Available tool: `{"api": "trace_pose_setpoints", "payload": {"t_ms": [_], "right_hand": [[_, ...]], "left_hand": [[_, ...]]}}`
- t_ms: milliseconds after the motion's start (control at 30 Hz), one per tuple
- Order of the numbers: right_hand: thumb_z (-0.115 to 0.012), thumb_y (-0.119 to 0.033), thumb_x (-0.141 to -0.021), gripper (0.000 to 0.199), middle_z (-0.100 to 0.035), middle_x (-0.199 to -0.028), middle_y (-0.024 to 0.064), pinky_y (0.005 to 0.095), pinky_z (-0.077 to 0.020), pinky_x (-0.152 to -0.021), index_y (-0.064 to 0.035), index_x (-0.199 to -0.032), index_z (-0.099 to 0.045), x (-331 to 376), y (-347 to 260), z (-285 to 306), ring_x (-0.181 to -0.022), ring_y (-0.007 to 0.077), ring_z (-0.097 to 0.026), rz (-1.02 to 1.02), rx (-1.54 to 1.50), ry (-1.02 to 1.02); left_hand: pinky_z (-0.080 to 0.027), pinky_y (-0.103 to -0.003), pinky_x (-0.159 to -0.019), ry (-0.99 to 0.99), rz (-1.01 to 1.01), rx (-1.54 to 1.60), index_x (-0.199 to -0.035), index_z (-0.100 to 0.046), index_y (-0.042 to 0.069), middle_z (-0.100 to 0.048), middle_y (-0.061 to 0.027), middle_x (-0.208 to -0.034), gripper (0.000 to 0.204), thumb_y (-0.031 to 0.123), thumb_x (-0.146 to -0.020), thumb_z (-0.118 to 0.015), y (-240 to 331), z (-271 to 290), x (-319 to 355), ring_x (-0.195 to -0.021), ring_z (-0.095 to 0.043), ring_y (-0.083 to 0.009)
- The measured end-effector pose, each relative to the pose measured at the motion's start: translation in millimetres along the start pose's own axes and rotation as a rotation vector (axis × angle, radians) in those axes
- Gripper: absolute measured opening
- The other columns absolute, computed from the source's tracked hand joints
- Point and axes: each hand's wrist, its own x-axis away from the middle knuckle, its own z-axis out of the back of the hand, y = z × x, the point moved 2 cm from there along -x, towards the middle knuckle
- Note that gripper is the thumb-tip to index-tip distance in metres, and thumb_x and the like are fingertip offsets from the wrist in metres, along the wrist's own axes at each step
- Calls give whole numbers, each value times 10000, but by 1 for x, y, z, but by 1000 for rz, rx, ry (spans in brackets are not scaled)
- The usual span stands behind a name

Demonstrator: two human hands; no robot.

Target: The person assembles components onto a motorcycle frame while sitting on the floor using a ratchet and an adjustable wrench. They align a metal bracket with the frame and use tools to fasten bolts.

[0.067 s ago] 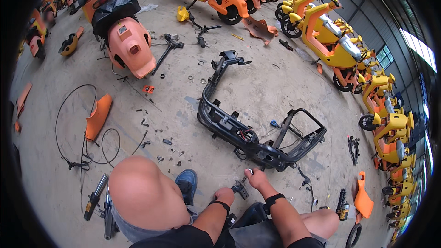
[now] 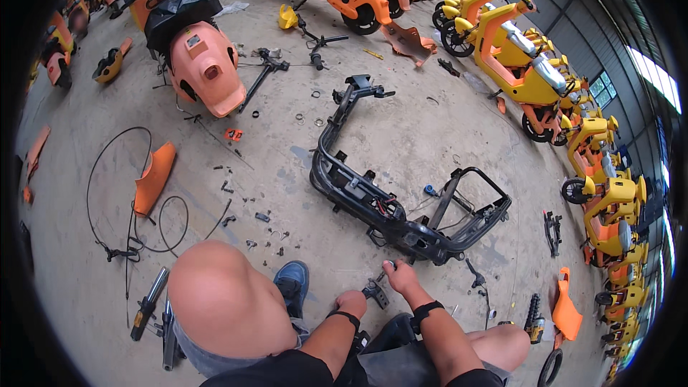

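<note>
Low in the middle, my left hand (image 2: 350, 304) is closed on a dark metal bracket (image 2: 376, 293) with holes or slots in it. Just right of it, my right hand (image 2: 403, 279) is closed too, with a small shiny end showing by the thumb. A short thin bar seems to run from that fist toward the bracket; its kind is hidden by the fingers. Beyond both hands, the black scooter frame (image 2: 373, 208) lies on the concrete floor, some wires showing in its middle. My right fist is close to its near edge.
Loose bolts and small fittings (image 2: 262, 217) lie left of the frame. A black cable (image 2: 89, 186), an orange panel (image 2: 154, 179) and fork tubes (image 2: 150, 304) are farther left. At right lie a spring shock absorber (image 2: 534, 319) and an orange part (image 2: 566, 312). Rows of scooters (image 2: 502, 64) stand around.
</note>
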Motion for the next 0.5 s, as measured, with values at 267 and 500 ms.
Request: {"api": "trace_pose_setpoints", "payload": {"t_ms": [267,500], "right_hand": [[-487,-520,-932,591,-654,-1020,287,451,-482,-870,31,-1095,-624,-6,5,-45,-1003,440,-614,50,-89,25],[-452,-538,-944,607,-647,-1043,295,460,-466,-904,25,-1100,-619,-16,30,-52,-1036,445,-604,-180,-196,-85]], "left_hand": [[-552,-472,-816,-136,60,47,-1139,-695,108,-669,-106,-1189,296,168,-872,-584,-7,4,3,-1067,-662,-297],[-548,-470,-832,-143,73,13,-1166,-682,109,-656,-89,-1223,307,178,-886,-577,0,8,10,-1105,-646,-286]]}}
